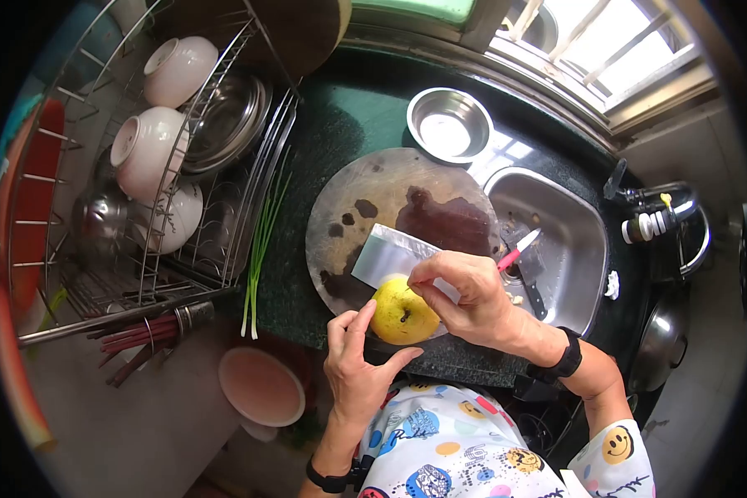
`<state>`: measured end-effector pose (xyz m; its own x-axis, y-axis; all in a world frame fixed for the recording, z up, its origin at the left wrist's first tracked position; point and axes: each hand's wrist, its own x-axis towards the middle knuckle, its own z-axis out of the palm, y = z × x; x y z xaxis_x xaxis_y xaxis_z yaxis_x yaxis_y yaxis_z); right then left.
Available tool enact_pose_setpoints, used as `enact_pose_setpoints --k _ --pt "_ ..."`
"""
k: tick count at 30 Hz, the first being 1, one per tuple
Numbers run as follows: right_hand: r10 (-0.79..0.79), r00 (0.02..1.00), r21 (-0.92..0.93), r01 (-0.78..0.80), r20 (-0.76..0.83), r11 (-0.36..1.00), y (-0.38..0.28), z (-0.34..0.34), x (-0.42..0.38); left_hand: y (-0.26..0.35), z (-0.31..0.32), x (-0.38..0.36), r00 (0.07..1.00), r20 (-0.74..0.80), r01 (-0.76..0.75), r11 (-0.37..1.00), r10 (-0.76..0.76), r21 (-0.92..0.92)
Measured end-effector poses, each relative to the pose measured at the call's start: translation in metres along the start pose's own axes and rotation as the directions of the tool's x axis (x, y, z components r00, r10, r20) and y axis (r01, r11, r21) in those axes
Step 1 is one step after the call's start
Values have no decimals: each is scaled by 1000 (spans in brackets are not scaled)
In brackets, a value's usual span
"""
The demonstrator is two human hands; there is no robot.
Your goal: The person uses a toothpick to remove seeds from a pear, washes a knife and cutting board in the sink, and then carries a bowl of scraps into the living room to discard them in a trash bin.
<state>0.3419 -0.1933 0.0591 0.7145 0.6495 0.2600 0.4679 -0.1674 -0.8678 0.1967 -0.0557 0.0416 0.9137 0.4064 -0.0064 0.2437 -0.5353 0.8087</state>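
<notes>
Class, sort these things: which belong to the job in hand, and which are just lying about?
Probably the job:
yellow fruit
left hand
right hand
cleaver
round board

Apparently lying about:
spring onions
steel bowl
white bowls

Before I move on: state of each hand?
Left hand: open, curved against the side of the yellow fruit.
Right hand: closed, fingers pinched at the fruit's upper edge; whether they hold anything can't be told.

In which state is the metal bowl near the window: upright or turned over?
Upright: the metal bowl shows its round open rim and its shiny inside to the camera above.
</notes>
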Motion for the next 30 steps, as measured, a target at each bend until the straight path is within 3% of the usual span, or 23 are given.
enact_pose_setpoints --k 2,9,17,22,30 --pt "-23 999 -18 23 31 1000 2 3 4 -6 5 0 998 -17 -56 998 55 -22" --pt "-32 990 -47 39 135 998 3 7 14 -8 7 0 1000 -15 9 999 -10 -39" --pt "-10 970 -96 35 244 995 0 6 15 -9 6 -2 1000 -20 -21 998 20 -60" --pt "-175 946 -220 239 273 946 -1 10 15 -10 5 1 1000 -20 -22 998 21 -63" --pt "-128 951 -214 192 281 958 8 18 16 -13 5 2 1000 8 -19 997 19 -75"
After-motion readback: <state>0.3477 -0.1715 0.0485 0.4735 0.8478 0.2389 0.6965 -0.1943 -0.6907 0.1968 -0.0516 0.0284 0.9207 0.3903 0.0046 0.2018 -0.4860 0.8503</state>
